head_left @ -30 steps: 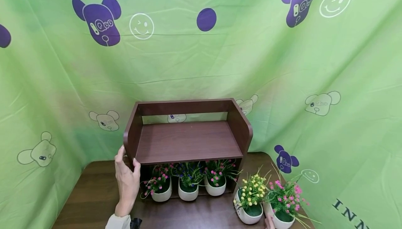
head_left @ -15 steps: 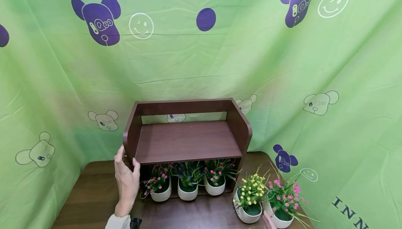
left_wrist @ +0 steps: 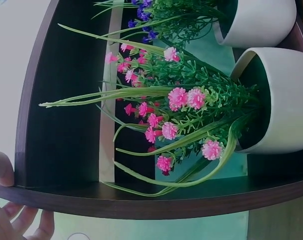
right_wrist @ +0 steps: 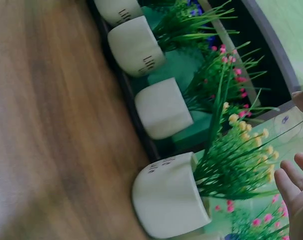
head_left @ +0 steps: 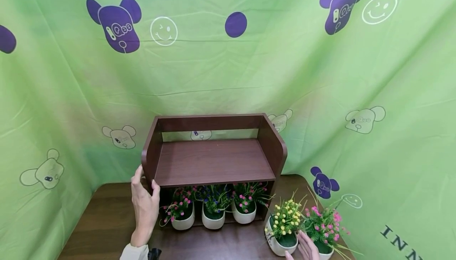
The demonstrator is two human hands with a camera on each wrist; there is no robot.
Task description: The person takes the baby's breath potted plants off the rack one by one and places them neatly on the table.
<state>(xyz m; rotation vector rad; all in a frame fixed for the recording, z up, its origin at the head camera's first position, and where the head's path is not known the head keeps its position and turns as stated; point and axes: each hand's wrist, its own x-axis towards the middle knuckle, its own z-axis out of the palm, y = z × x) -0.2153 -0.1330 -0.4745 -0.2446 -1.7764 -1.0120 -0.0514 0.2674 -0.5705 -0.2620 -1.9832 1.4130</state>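
A two-tier dark brown wooden shelf (head_left: 217, 161) stands on the table. My left hand (head_left: 145, 208) grips its left side panel, thumb on one face and fingertips on the other, as the left wrist view shows. To the right of the shelf sits a yellow-flowered plant (head_left: 286, 219) in a white pot. Beside that pot is my right hand (head_left: 308, 247), fingers relaxed and spread near its rim, holding nothing. In the right wrist view the fingers (right_wrist: 290, 182) are apart from the yellow flowers. A pink-flowered potted plant (head_left: 324, 225) stands just right of this hand, its pot partly covered.
Three white pots line the lower tier: a pink-flowered plant (head_left: 182, 204) on the left, a blue-flowered plant (head_left: 213, 202) in the middle, another pink-flowered plant (head_left: 245, 200) on the right. A green printed cloth (head_left: 199, 70) hangs behind the brown table (head_left: 110, 212).
My right hand has risen from low between the two right-hand pots to beside the yellow-flowered plant's rim. The left hand keeps its grip on the shelf. The pots stay where they were.
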